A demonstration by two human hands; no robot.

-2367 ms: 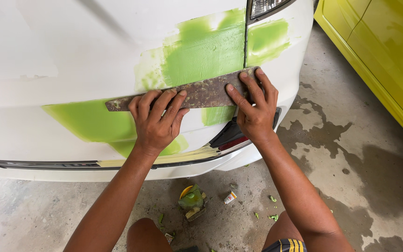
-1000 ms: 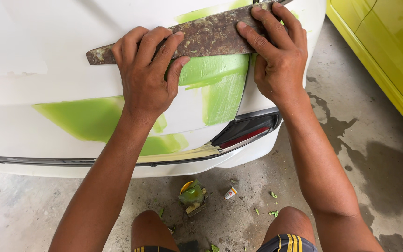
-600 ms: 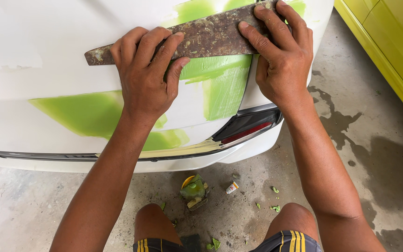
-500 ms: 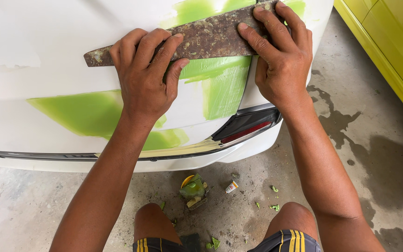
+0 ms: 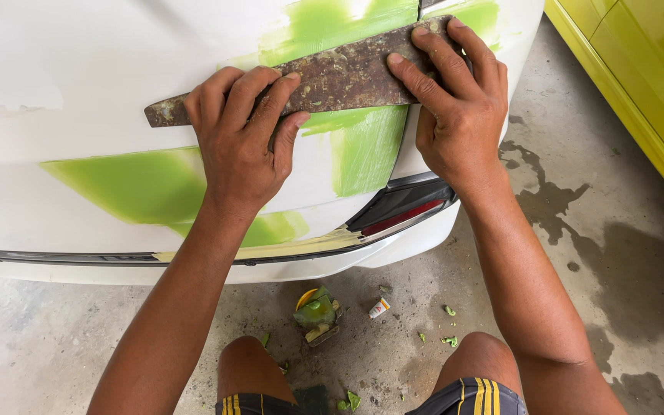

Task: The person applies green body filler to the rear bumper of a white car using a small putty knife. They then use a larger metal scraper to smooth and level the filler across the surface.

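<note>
I have both hands flat on a long, rust-brown spreader blade caked with dried filler, and it lies pressed against the white rear panel of the car. Its long axis runs across the panel, tilted, low at my left and rising toward my right, so the narrow tip pokes out past my left hand while the wide end sits under my right.

My left hand is draped over the blade from below, fingers curled across its upper edge and thumb tucked beneath, clamping the tool rather than spread loose. My right hand does the same at the upper end, fingers lying along the blade's face and pushing it into the panel. Neither hand is clearly nearer the middle; they share the blade roughly evenly, with a bare stretch of it between them.

Below the blade, green body filler shows in a smooth band, and another green patch spreads lower to the left. The dark tail reflector sits just under my right wrist. On the concrete floor between my knees lie a filler-smeared mixing piece (hard to make out exactly), a small tube and green scraps. A yellow car stands well apart on my right.
</note>
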